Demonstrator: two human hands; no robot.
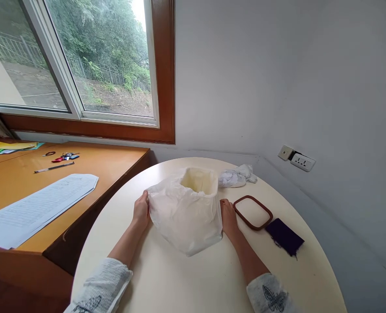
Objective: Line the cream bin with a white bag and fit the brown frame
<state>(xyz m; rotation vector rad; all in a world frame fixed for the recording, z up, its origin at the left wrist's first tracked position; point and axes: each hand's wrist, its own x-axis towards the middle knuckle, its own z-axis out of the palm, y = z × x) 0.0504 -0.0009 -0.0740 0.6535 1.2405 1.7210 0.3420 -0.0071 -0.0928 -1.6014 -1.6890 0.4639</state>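
Observation:
A translucent white plastic bag (186, 221) is draped over the mouth and sides of what looks like a cream square-mouthed bin, mostly hidden beneath it. The bag dips into the opening, and its loose lower edge hangs to a point at the front. My left hand (141, 209) pinches the bag's left edge. On the other side, my right hand (227, 214) has closed fingers at the bag's right edge. Just right of that hand lies a brown rounded-square ring (268, 217), flat on the table. A dark purple cloth (284, 237) with frayed edges lies beside the ring.
A crumpled white plastic bag (237, 176) rests toward the back of the round cream table (193, 287). At left, a wooden desk (114, 158) holds papers (43, 208), a pen (54, 168) and keys (65, 157). Wall sockets (303, 161) are at right.

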